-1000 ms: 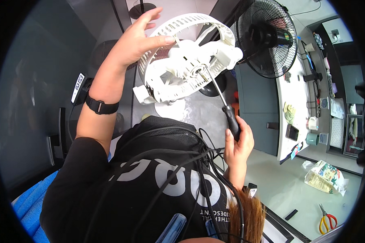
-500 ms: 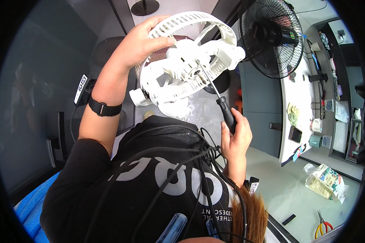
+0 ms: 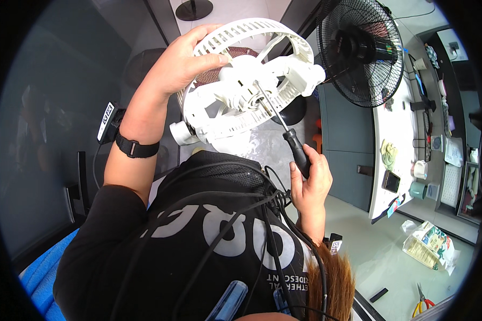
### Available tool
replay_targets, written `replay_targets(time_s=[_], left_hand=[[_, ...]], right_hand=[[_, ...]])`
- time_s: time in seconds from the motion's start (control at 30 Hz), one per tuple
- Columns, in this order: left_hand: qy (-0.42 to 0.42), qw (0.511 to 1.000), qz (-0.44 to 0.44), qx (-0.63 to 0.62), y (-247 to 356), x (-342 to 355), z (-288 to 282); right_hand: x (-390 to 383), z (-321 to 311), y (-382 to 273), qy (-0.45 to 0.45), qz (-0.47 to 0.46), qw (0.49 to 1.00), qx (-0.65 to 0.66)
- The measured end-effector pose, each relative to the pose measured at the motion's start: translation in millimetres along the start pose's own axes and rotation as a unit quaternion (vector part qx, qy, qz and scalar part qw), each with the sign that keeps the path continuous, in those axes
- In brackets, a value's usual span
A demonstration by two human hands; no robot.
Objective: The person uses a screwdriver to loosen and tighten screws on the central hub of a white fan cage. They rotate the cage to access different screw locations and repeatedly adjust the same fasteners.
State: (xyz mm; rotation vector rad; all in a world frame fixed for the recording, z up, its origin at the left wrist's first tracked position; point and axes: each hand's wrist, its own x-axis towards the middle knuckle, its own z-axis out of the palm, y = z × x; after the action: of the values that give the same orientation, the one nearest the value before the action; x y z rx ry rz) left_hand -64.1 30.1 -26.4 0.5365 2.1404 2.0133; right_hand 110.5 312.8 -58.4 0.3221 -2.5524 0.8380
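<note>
A white plastic housing (image 3: 241, 70) with a slatted ring and open ribs is held up ahead of me, tilted. My left hand (image 3: 185, 61) grips the left side of its ring, thumb across the near face and fingers behind the rim. In my right hand (image 3: 311, 182) is a screwdriver (image 3: 294, 150) with a black handle, pinched near the handle's end. The metal shaft points up and left, its tip at the middle of the housing, just beside the round hub. Whether the tip sits in a screw is too small to tell.
A black fan (image 3: 359, 48) with a wire grille stands at the far right, beside a white desktop (image 3: 383, 117) with a phone and cloth on it. Red-and-yellow pliers (image 3: 423, 302) and a printed plastic package (image 3: 428, 246) lie at the lower right. Black cables (image 3: 273, 200) cross my chest.
Both hands keep their holds. The housing and the screwdriver have shifted only slightly, with the tip a little further left and down. The whole view has moved a touch.
</note>
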Motion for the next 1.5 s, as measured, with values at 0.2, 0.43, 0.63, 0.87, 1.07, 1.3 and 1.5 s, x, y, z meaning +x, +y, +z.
replay_targets(time_s=[0.2, 0.43, 0.63, 0.87, 1.07, 1.3, 1.5], left_hand=[[0.008, 1.0, -0.005, -0.003, -1.9, -2.1, 0.4], [0.009, 1.0, 0.008, -0.006, -5.8, -2.8, 0.1], [0.003, 1.0, -0.015, 0.003, -3.6, -4.0, -2.7], [0.2, 0.822, 0.392, 0.36, 35.1, -26.2, 27.6], [-0.017, 0.871, 0.148, 0.468, 24.7, -35.6, 89.6], [-0.049, 0.801, 0.076, 0.592, 1.8, -15.7, 90.4], [-0.039, 0.813, 0.073, 0.576, 5.0, -6.6, 87.1]], right_hand=[[-5.5, -2.3, 1.0, 0.017, 0.004, 1.0, 0.017], [-9.9, 0.5, 6.0, 0.015, 0.004, 1.0, 0.025], [-13.4, 9.1, 7.6, 0.014, 0.017, 0.999, 0.048], [-20.9, 14.0, 14.4, 0.021, 0.055, 0.992, 0.115], [-29.0, 24.2, 28.3, 0.007, 0.098, 0.98, 0.172], [-28.0, 31.2, 44.6, 0.0, 0.099, 0.97, 0.221], [-28.7, 30.2, 60.3, -0.009, 0.13, 0.943, 0.305]])
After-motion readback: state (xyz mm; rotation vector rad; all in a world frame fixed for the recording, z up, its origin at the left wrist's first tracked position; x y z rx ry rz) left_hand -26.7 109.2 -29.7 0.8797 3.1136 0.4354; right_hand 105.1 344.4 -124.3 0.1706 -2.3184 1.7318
